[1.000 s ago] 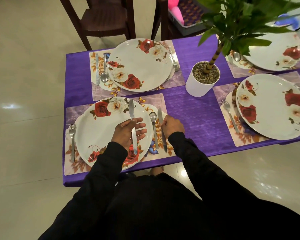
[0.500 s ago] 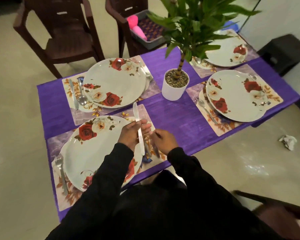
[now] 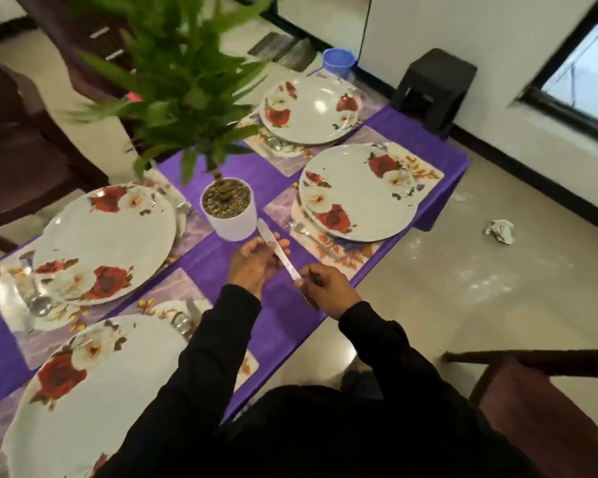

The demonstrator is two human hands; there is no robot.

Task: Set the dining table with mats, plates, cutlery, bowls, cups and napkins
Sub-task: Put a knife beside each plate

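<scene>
While both hands meet at frame centre, a slim silver table knife (image 3: 276, 248) slants above the purple tablecloth (image 3: 221, 270); the left hand (image 3: 252, 263) pinches its middle, the right hand (image 3: 325, 291) curls round its blurred handle end. Black sleeves (image 3: 214, 343) hide part of the lower-left rose-patterned white plate (image 3: 83, 401).

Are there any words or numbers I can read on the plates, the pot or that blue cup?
None: no word, number or sign can be read anywhere.
Plates: only red and white roses, no writing.
Pot: plain white.
Blue cup: blurred, no writing to be made out.
Knife held by the left hand and right hand: too blurred to show any stamp.
</scene>
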